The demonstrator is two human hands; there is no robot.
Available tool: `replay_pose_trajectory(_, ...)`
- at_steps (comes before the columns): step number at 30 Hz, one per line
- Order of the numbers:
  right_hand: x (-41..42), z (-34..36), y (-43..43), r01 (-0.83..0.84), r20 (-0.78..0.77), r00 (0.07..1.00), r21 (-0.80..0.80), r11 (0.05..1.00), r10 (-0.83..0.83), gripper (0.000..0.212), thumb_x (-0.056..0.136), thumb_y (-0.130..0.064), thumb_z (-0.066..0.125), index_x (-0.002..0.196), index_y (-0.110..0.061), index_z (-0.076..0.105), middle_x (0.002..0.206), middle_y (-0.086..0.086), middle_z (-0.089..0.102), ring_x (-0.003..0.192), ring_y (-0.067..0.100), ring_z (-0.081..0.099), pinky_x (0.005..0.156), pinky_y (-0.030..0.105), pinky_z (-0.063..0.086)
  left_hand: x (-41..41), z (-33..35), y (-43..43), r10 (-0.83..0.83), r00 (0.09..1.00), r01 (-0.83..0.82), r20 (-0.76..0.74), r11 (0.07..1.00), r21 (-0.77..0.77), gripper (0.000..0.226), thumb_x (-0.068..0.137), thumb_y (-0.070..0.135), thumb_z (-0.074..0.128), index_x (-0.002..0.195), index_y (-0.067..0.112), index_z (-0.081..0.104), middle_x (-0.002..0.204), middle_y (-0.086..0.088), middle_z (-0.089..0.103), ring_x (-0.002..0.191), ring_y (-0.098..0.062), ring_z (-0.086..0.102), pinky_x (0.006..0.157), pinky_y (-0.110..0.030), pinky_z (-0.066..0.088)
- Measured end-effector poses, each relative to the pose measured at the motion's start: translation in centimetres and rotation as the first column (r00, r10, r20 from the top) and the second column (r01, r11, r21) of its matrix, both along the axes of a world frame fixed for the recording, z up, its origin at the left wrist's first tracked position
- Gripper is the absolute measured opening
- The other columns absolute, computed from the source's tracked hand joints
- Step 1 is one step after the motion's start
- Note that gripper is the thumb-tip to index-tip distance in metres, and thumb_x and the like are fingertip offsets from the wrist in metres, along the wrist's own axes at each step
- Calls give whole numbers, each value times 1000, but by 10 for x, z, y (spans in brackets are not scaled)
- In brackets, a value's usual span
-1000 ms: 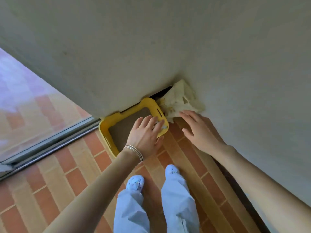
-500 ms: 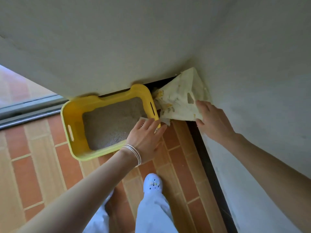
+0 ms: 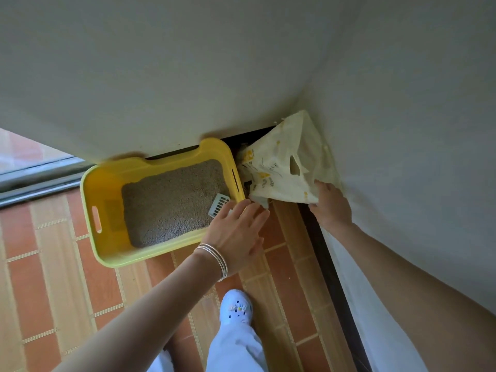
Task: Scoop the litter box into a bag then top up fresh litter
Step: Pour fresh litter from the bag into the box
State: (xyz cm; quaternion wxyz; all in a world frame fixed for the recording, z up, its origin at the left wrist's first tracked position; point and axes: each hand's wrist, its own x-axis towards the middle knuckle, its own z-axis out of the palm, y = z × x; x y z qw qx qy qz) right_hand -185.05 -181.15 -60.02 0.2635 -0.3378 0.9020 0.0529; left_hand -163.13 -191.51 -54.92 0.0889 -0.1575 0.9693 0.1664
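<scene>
The person stands over a yellow litter box [image 3: 107,194] on the tiled floor [image 3: 53,277], pushed against the far wall [image 3: 188,76], with grey litter [image 3: 171,202] filling most of its base. A pale slotted scoop [image 3: 218,204] lies on the litter at the box's near right corner. To the right, tucked into the corner, stands a cream bag [image 3: 279,167] with yellow print and a cut-out handle.

This looks like the very start of the scooping step: the tools are being gathered. The left hand [image 3: 236,234], bangles [image 3: 214,260] on the wrist, hangs flat with fingers spread over the box's right rim, just beside the scoop and holding nothing. The right hand [image 3: 331,208] has its grip closed on the bag's near right edge, fingers curled around the plastic.

The next move probably calls for the left hand to take the scoop by its handle, hidden beneath the fingers, while the right draws the bag clear of the corner and opens its mouth beside the box.

Against the frame half a second ago, the right hand has gone from touching the bag to gripping its edge, and the scoop's slotted face now shows beyond the left fingertips.
</scene>
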Motion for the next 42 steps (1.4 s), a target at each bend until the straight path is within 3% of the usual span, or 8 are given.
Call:
replay_pose_trajectory(6, -9, -18, 2, 32, 26, 999, -44, 999, -31, 17, 93, -19, 51, 102, -13, 63, 98, 5, 67, 86, 23, 60, 69, 30, 43, 1, -11, -1, 18, 1000, -18, -20, 1000, 9, 50, 80, 38, 41, 120, 13, 59, 117, -10, 63, 109, -28, 59, 91, -44, 50)
replay_pose_trajectory(8, -4, -19, 2, 33, -49, 998, -95, 995, -37, 28, 95, -22, 48, 67, -17, 48, 64, 0, 53, 58, 17, 47, 49, 25, 31, 3, -15, -4, 21, 1000, -21, -19, 1000, 13, 49, 77, 35, 56, 121, 12, 59, 118, -11, 62, 109, -30, 59, 92, -45, 49)
replay_pose_trajectory(10, 5, -13, 1, -43, -80, 996, -171, 984, 30, 42, 95, -23, 49, 57, -20, 29, 52, -7, 35, 49, 14, 37, 44, 24, 20, 6, -16, -6, 16, 1000, -16, -12, 1000, 1, 48, 78, 35, 55, 121, 12, 59, 119, -12, 62, 110, -30, 59, 93, -45, 49)
replay_pose_trajectory(15, 29, 17, -24, -236, -82, 972, -403, 884, 221, 42, 87, -12, 61, 61, -20, 30, 51, -18, 19, 47, 14, 33, 55, 25, 25, 15, -10, -13, 19, 1000, -19, 3, 1000, -2, 52, 81, 36, 35, 119, 12, 61, 118, -11, 63, 109, -30, 59, 92, -44, 49)
replay_pose_trajectory(25, 48, 72, -53, -222, -172, 974, -624, 749, 145, 42, 82, -12, 66, 61, -20, 31, 50, -18, 19, 52, 12, 32, 49, 13, 16, 37, 7, -23, 106, 986, -114, -127, 992, -55, 48, 82, 36, 40, 120, 13, 58, 116, -9, 63, 110, -28, 59, 92, -41, 48)
replay_pose_trajectory(29, 66, 112, -47, -225, -161, 974, -717, 660, 157, 22, 79, -14, 69, 67, -11, 52, 59, -16, 36, 54, 5, 38, 48, 12, 26, 45, 24, -20, 154, 976, -165, -156, 985, -59, 50, 85, 40, 39, 124, 14, 56, 120, -8, 61, 112, -28, 57, 94, -41, 46)
replay_pose_trajectory(33, 102, 145, -27, -183, -55, 977, -719, 671, 207, 16, 80, -23, 66, 76, -9, 59, 67, -14, 49, 58, 7, 50, 52, 20, 44, 49, 44, -12, 206, 962, -213, -180, 977, -23, 56, 84, 48, 39, 124, 13, 57, 120, -6, 62, 111, -26, 59, 91, -40, 48)
replay_pose_trajectory(42, 152, 228, -16, -180, -79, 979, -770, 612, 187, 14, 74, -15, 70, 69, -5, 63, 61, -13, 48, 61, 5, 46, 60, 1, 36, 88, 64, 30, 258, 935, -257, -244, 966, 37, 66, 74, 60, 54, 123, 16, 53, 116, 1, 63, 107, -20, 60, 89, -33, 47)
